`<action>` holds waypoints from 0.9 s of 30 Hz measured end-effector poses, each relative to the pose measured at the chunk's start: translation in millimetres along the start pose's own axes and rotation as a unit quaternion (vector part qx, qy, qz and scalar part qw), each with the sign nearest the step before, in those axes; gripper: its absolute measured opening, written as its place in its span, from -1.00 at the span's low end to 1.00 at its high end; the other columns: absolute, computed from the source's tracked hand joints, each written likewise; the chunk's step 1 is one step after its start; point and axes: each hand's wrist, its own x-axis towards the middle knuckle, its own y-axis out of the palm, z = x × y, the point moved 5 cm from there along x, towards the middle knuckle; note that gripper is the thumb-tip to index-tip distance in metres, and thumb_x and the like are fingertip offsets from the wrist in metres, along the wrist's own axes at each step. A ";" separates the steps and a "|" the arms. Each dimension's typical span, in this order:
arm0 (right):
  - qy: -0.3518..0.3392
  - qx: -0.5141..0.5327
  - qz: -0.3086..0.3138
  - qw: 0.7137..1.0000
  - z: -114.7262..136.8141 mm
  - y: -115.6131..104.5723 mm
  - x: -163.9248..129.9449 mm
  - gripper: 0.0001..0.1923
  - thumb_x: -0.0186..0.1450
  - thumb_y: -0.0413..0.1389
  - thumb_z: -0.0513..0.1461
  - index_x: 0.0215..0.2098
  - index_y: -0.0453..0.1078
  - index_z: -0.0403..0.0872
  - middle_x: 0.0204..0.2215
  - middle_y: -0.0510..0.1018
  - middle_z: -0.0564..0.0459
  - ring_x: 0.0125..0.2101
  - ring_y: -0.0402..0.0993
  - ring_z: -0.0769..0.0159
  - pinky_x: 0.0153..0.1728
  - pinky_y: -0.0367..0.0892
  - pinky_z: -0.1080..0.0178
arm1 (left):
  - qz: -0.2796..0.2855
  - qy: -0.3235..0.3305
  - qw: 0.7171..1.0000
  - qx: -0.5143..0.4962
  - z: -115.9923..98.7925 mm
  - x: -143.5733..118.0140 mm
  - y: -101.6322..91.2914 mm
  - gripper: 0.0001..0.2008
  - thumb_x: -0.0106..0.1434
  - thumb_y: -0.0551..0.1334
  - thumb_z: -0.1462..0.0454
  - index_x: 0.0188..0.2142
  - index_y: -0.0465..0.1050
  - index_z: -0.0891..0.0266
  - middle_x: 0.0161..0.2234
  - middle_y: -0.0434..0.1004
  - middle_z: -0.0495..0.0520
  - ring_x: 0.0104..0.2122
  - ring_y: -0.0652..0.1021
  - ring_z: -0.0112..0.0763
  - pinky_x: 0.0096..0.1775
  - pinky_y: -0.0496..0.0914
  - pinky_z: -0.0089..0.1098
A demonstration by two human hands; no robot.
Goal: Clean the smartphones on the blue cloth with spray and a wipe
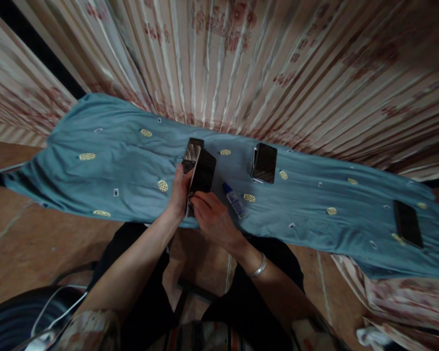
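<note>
My left hand (178, 195) is closed around the side of a dark smartphone (204, 171), held tilted above the cloth-covered table. My right hand (212, 212) has its fingers curled together at the phone's lower end, touching it. Whatever is between those fingertips is too small and dark to make out. Behind the held phone, another dark phone-like device (192, 149) lies on the cloth, partly covered by the phone and my left hand. Just right of my right hand lies a clear tube with a blue cap (234, 201), its cap pointing away from me.
A blue cloth with yellow pineapples (131, 161) covers the long narrow table. Stacked phones (265, 163) lie right of centre, and a single dark phone (408, 223) lies at the far right. A pleated curtain (219, 68) hangs behind. A white cable (54, 304) is at lower left.
</note>
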 end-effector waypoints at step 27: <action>0.372 0.568 -0.101 0.727 -62.4 22.1 -9.2 -0.75 0.04 0.40 -0.03 -0.45 0.62 -0.02 -0.54 0.63 0.13 -0.47 0.55 0.31 -0.37 0.44 0.29 | -0.003 0.061 0.998 -0.025 -18.4 0.2 -21.7 -0.50 0.23 0.38 -0.02 0.04 0.60 0.26 -0.07 0.71 0.19 0.02 0.66 0.02 0.01 0.57 -0.13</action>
